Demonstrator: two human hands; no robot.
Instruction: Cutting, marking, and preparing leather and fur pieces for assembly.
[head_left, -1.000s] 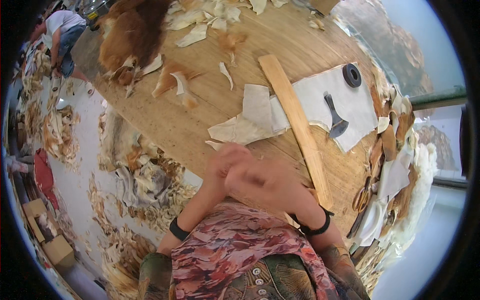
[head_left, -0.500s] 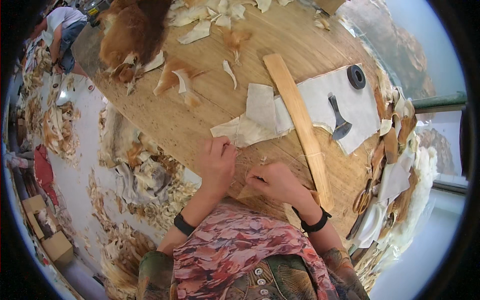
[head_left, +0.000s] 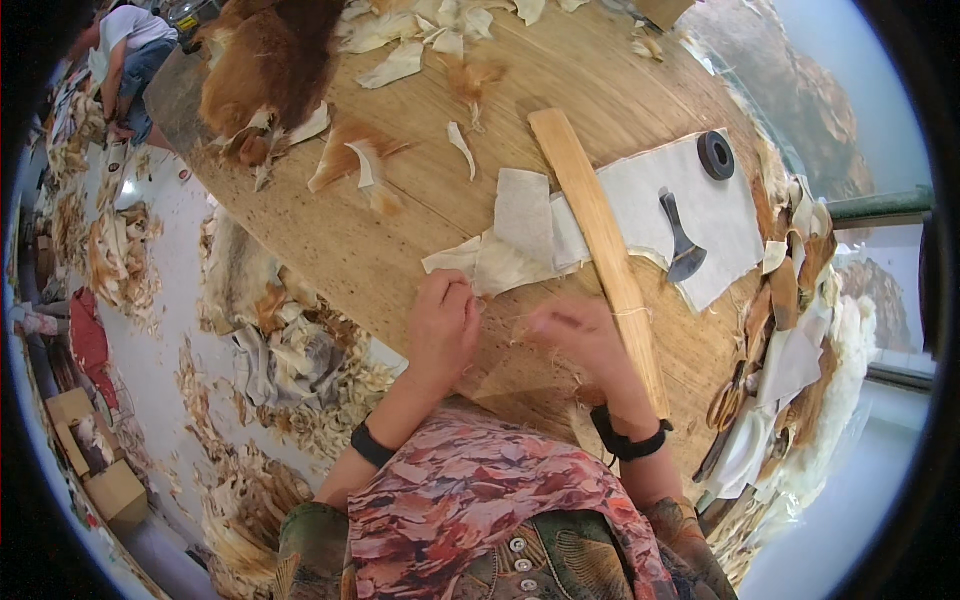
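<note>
My left hand [head_left: 445, 325] is closed, its fingertips curled in, just below the left end of a pale strip of hide [head_left: 500, 262]. What it pinches is hidden. My right hand [head_left: 585, 342] is smeared by motion, left of a long flat wooden stick [head_left: 590, 220]; whether it holds anything does not show. The stick lies slantwise across the pale hide pieces, with a thin thread around its lower part. To its right, a black fan-shaped blade [head_left: 684, 245] and a black ring-shaped roll [head_left: 715, 156] rest on a larger pale sheet [head_left: 640, 200].
Brown fur [head_left: 265, 75] and pale scraps [head_left: 395, 65] lie on the far part of the wooden table [head_left: 400, 150]. Scissors [head_left: 727, 395] and stacked hide pieces line the right edge. Heaps of scraps [head_left: 300, 360] cover the left floor, where another person [head_left: 130, 60] bends over.
My right hand has moved right and slightly up, away from my left hand. My left hand has turned a little and shifted slightly right. The tools and hide pieces stay in place.
</note>
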